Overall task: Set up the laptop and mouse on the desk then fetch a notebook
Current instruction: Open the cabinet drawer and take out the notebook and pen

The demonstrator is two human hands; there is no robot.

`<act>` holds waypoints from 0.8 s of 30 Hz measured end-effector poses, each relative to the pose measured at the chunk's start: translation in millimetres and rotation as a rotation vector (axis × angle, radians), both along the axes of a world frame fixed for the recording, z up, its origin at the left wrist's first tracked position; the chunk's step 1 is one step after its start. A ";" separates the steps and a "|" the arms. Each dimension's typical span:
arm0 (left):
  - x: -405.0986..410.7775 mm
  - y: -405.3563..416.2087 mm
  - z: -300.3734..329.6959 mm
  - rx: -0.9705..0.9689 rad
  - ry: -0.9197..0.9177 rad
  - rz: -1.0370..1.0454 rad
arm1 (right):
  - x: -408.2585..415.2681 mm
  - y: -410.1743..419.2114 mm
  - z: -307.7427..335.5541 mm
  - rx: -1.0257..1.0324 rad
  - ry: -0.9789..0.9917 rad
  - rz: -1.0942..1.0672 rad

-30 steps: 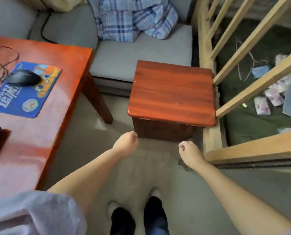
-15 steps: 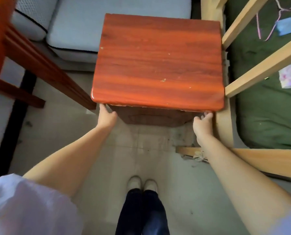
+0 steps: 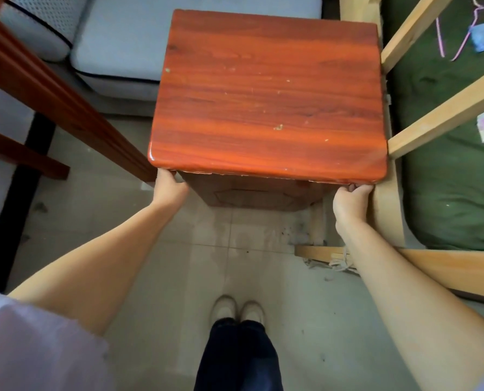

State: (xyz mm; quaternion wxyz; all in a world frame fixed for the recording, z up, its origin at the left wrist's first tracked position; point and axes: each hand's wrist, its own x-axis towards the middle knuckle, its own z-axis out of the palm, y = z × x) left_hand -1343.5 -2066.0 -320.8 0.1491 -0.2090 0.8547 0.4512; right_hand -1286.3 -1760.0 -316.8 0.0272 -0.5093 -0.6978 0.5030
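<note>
A small red-brown wooden cabinet [image 3: 266, 97] with a bare glossy top stands in front of me. My left hand [image 3: 169, 187] grips under the near left corner of its top. Under the near right corner, my right hand [image 3: 350, 201] curls its fingers around the edge. The cabinet's dark front panel shows between my hands. No laptop, mouse or notebook is in view.
The red desk's leg and rails [image 3: 38, 88] run along the left. A grey sofa cushion [image 3: 116, 38] lies behind the cabinet. A light wooden bed frame [image 3: 438, 114] with a green mattress [image 3: 446, 193] presses close on the right. My feet [image 3: 238, 311] stand on the tiled floor.
A second ago both hands hung as loose fists short of the cabinet. I leaned in and they took hold under the near corners of its top, where they stay now.
</note>
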 end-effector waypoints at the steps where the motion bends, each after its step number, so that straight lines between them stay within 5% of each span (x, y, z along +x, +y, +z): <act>1: -0.5 -2.6 -1.4 -0.040 -0.007 -0.014 | 1.5 0.5 -0.5 -0.012 0.011 -0.001; 8: 28.4 -13.9 6.5 -0.130 -0.025 -0.065 | 34.5 -8.3 -1.8 -0.087 0.064 -0.029; 11: 35.0 -3.8 12.0 0.089 -0.053 0.140 | 33.8 -18.4 9.7 -0.289 0.100 -0.156; 16: 23.9 26.1 19.4 0.716 -0.210 0.658 | 10.8 -30.8 31.6 -0.768 0.229 -0.387; 24: 14.9 33.4 19.1 0.830 -0.240 0.805 | 16.0 -54.5 12.6 -0.813 0.117 -0.395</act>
